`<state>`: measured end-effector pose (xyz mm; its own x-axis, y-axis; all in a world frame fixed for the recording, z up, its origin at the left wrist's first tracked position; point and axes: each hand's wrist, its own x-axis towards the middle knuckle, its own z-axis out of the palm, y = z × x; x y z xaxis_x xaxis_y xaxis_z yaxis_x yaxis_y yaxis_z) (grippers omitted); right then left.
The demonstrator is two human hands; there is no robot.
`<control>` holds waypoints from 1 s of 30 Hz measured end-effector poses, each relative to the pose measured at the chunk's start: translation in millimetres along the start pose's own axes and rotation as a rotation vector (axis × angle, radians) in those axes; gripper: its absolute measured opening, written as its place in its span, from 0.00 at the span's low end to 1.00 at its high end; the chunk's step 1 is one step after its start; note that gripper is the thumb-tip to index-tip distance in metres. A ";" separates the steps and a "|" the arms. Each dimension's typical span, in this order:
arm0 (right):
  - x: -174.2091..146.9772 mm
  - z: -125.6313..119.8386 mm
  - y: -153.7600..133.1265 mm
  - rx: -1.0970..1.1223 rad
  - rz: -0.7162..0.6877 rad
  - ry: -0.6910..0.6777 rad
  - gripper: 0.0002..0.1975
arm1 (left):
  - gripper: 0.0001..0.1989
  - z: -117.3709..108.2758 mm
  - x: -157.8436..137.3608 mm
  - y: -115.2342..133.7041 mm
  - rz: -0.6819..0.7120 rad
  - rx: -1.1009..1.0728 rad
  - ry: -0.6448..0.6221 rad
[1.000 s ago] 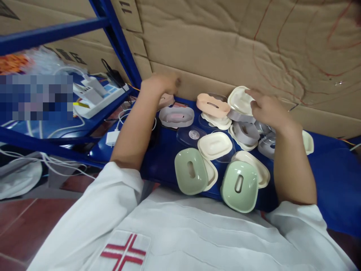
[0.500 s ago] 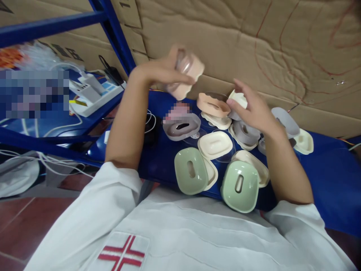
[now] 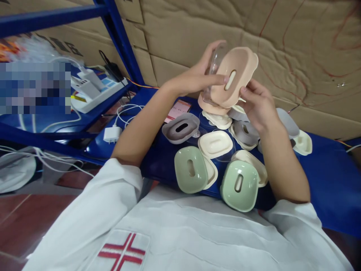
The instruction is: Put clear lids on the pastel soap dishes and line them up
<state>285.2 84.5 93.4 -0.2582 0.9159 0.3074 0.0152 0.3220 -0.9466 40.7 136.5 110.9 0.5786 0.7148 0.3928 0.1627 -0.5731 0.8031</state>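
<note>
Raised above the blue surface is a peach soap dish (image 3: 221,81) with a slot through its bottom. My left hand (image 3: 199,79) is closed on it from the left, the thumb lying across the dish near the slot. Between that palm and the dish is a clear plastic cover (image 3: 216,62). My right hand (image 3: 259,103) grips the lower right edge, where the wavy rim of a cream base (image 3: 255,69) shows behind the dish. Its fingers are partly hidden. Another peach dish (image 3: 217,109) lies underneath, partly covered.
On the blue surface (image 3: 324,180) lie green dishes (image 3: 191,169), a grey dish (image 3: 180,128), several cream trays (image 3: 216,144) and clear covers. A phone (image 3: 177,110) is behind the grey dish. Cardboard (image 3: 296,49) stands at the back; a white charger (image 3: 113,133) and power strip (image 3: 98,96) are left.
My left hand has brought the peach dish and clear cover to the right, tilting the dish's inside towards me. My right hand has gone from the cream piece on the pile to the held dish.
</note>
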 end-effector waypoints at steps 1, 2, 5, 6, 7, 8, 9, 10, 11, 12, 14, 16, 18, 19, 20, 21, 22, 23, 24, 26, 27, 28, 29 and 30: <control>0.9 -1.7 0.5 0.034 0.020 0.005 0.21 | 0.55 3.6 2.5 -5.0 0.022 0.008 0.030; 1.3 -3.3 0.6 0.053 0.030 0.010 0.20 | 0.53 8.1 5.3 -10.0 0.042 0.018 0.064; 0.3 -6.2 -2.3 0.036 0.022 0.017 0.15 | 0.53 22.3 12.5 -22.6 0.028 0.030 0.095; -0.9 -5.8 -3.9 0.004 0.014 0.006 0.15 | 0.54 25.9 13.6 -24.6 0.014 0.024 0.085; -2.2 -4.6 -5.5 -0.048 0.006 -0.010 0.16 | 0.56 28.4 13.8 -25.0 0.004 0.021 0.075; -3.6 -2.6 -6.9 -0.121 -0.007 -0.024 0.17 | 0.57 30.1 13.0 -23.6 -0.002 0.022 0.069; -5.1 0.2 -7.7 -0.215 -0.027 -0.025 0.19 | 0.57 31.0 11.4 -20.7 -0.004 0.026 0.068; -6.4 3.5 -7.9 -0.318 -0.058 -0.004 0.21 | 0.56 31.4 9.3 -16.6 -0.006 0.032 0.071; -7.5 6.9 -7.5 -0.427 -0.090 0.037 0.24 | 0.55 31.4 6.8 -11.9 -0.007 0.040 0.076; -8.2 10.1 -6.3 -0.533 -0.113 0.078 0.27 | 0.54 31.3 4.5 -7.1 -0.009 0.052 0.078; -8.6 14.5 -2.2 -0.700 -0.129 0.136 0.31 | 0.54 31.2 0.9 0.2 -0.017 0.087 0.066; -7.0 14.6 3.6 -0.779 -0.121 0.148 0.34 | 0.58 31.1 -0.3 2.3 -0.044 0.126 0.039; -3.6 9.7 10.2 -0.799 -0.122 0.138 0.35 | 0.62 30.9 0.6 -0.9 -0.104 0.164 0.011; -1.4 5.7 13.3 -0.802 -0.121 0.148 0.34 | 0.63 30.8 1.7 -4.0 -0.139 0.186 0.003; 1.0 0.9 16.2 -0.808 -0.114 0.166 0.33 | 0.63 30.6 3.0 -7.6 -0.168 0.210 0.004; 3.4 -4.5 18.4 -0.820 -0.109 0.211 0.30 | 0.63 30.5 4.5 -11.5 -0.183 0.236 0.016; 5.6 -10.1 19.8 -0.837 -0.113 0.268 0.28 | 0.62 30.6 6.0 -15.5 -0.186 0.265 0.033; 7.4 -15.7 20.1 -0.848 -0.133 0.335 0.26 | 0.60 30.8 7.4 -19.4 -0.179 0.293 0.040; 8.6 -21.0 19.3 -0.855 -0.169 0.403 0.24 | 0.58 31.3 8.6 -23.0 -0.166 0.315 0.032; 9.0 -29.6 14.3 -0.882 -0.243 0.459 0.23 | 0.55 32.6 10.3 -29.3 -0.135 0.338 -0.031; 8.4 -32.6 10.6 -0.917 -0.261 0.454 0.24 | 0.55 33.2 10.6 -31.8 -0.122 0.338 -0.064; 7.3 -34.6 6.6 -0.963 -0.263 0.432 0.25 | 0.54 33.6 10.7 -33.8 -0.111 0.337 -0.081; 6.1 -35.8 2.8 -1.008 -0.254 0.407 0.26 | 0.55 33.7 10.6 -35.2 -0.100 0.341 -0.075; 4.9 -36.1 -0.4 -1.039 -0.242 0.379 0.28 | 0.55 33.5 10.4 -35.8 -0.091 0.355 -0.053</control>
<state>318.9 97.5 98.8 -0.0571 0.7591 0.6485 0.8455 0.3822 -0.3730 67.7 151.1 71.3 0.5882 0.7529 0.2953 0.4776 -0.6180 0.6245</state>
